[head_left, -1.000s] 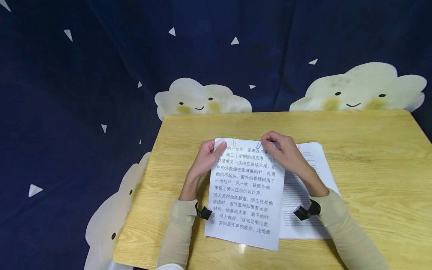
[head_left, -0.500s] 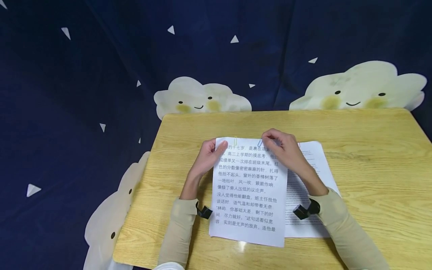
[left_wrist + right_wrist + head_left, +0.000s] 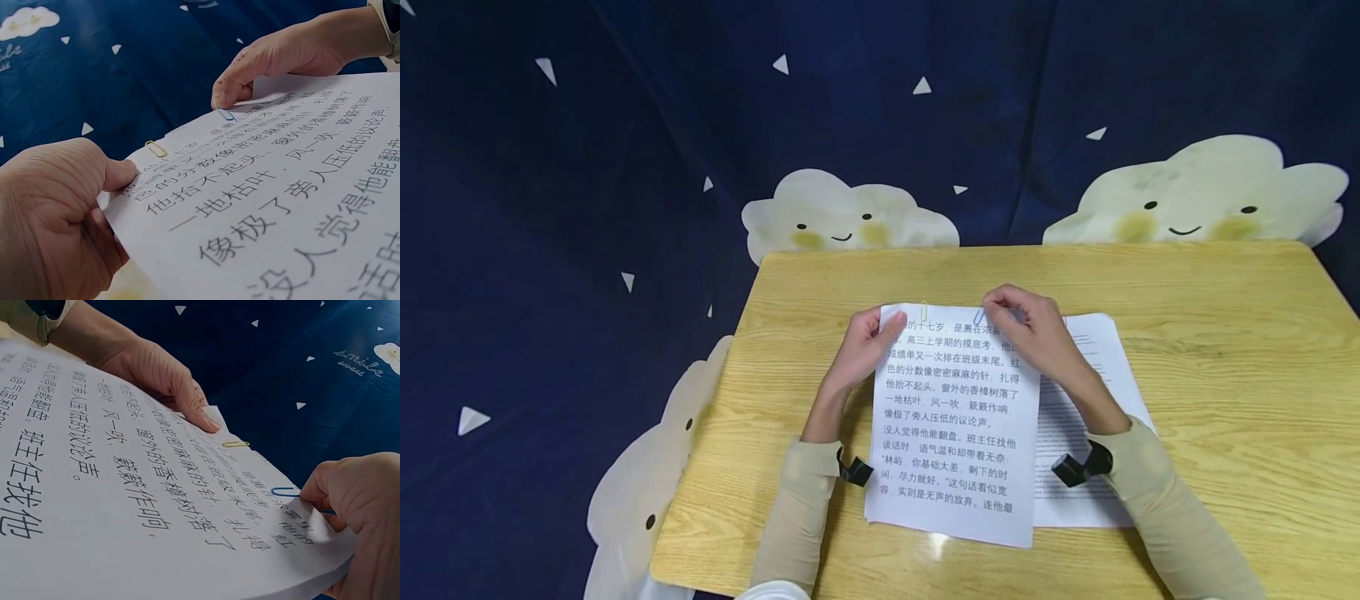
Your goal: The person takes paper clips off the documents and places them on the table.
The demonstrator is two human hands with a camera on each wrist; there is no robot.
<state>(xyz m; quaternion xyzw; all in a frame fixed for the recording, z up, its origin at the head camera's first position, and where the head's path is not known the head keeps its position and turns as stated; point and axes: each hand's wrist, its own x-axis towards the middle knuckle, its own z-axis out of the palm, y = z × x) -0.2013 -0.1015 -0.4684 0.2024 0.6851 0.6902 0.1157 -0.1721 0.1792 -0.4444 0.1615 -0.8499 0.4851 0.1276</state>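
Both hands (image 3: 857, 354) pinch sheets (image 3: 951, 433) w/ blue clip (image 3: 977, 318), probably.

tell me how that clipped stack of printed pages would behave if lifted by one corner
The stack of printed pages would likely sag, since it is thin paper. The yellow paper clip and blue paper clip on its top edge should probably keep the sheets from fanning apart. It looks light; the left hand grips one corner with only fingers and thumb.
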